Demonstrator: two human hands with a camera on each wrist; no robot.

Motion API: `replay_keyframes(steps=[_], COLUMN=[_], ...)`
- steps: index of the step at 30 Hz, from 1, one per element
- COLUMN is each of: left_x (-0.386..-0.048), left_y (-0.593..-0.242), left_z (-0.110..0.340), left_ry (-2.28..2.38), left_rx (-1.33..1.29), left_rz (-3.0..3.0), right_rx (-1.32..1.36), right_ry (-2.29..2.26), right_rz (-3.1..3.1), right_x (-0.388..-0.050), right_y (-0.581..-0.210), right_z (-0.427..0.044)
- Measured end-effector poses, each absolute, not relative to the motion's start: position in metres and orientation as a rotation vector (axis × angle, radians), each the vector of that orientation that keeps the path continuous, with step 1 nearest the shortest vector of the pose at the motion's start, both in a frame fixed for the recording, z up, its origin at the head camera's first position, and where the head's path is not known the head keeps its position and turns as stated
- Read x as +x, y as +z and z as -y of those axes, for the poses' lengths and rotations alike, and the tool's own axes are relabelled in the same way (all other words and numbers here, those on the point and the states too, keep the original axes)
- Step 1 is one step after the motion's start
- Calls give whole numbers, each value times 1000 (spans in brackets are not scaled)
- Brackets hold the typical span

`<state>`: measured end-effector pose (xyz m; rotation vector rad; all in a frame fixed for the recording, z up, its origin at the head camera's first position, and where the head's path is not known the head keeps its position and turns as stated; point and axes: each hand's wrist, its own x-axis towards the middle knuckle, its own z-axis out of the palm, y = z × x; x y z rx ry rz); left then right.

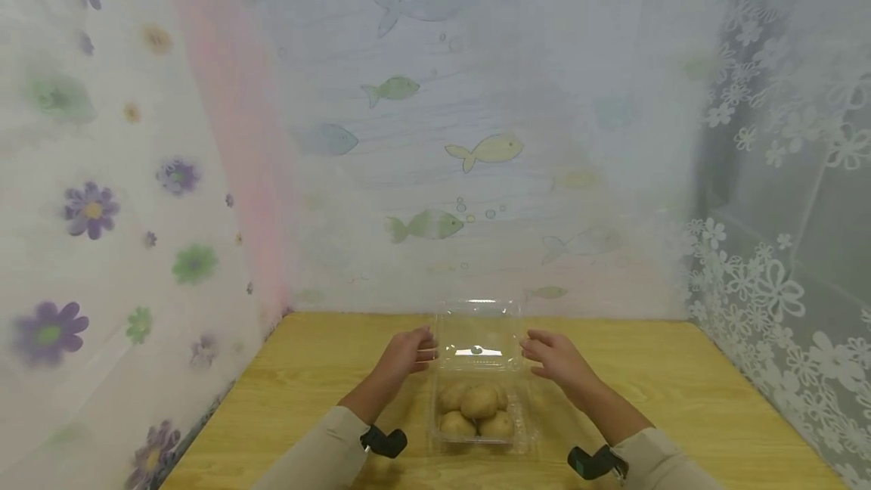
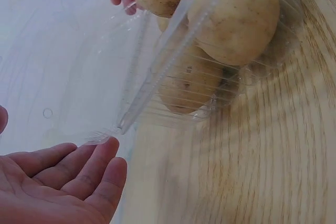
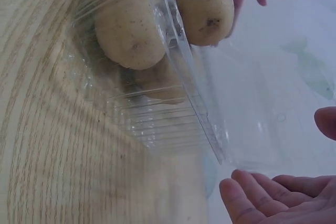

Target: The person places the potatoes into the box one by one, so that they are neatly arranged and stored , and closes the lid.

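A clear plastic clamshell box (image 1: 519,429) stands at the middle of the table with its lid (image 1: 478,327) raised upright at the back. Several potatoes (image 1: 479,402) are piled in its base, one on top of the others. My left hand (image 1: 406,354) is at the lid's left side, fingers extended; in the left wrist view its fingertips (image 2: 109,145) are at the lid's edge. On the opposite side, my right hand (image 1: 561,363) has its fingers extended near the lid's right edge. In the right wrist view, whether its fingertips (image 3: 239,179) touch the plastic I cannot tell.
The box rests on a yellow wood-grain table (image 1: 327,392). A fish-patterned curtain (image 1: 578,112) hangs behind it, with a flowered sheet (image 1: 129,248) on the left and a white-flowered translucent sheet (image 1: 782,308) on the right. Dark wrist devices (image 1: 384,441) sit at both sleeves.
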<state>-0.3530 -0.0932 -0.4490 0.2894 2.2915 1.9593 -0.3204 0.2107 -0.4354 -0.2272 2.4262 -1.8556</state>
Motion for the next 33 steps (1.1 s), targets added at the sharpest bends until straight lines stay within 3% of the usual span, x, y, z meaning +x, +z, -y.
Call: replay_keyframes(steps=[33], left_x=[-327], left_y=[-449], left_z=[112], left_ry=[1970], left_rx=[541], left_rz=[-2287], right_rx=[-262], right_ry=[-1951], right_rz=[-2325], right_x=[-297], right_y=[-431], right_z=[-229])
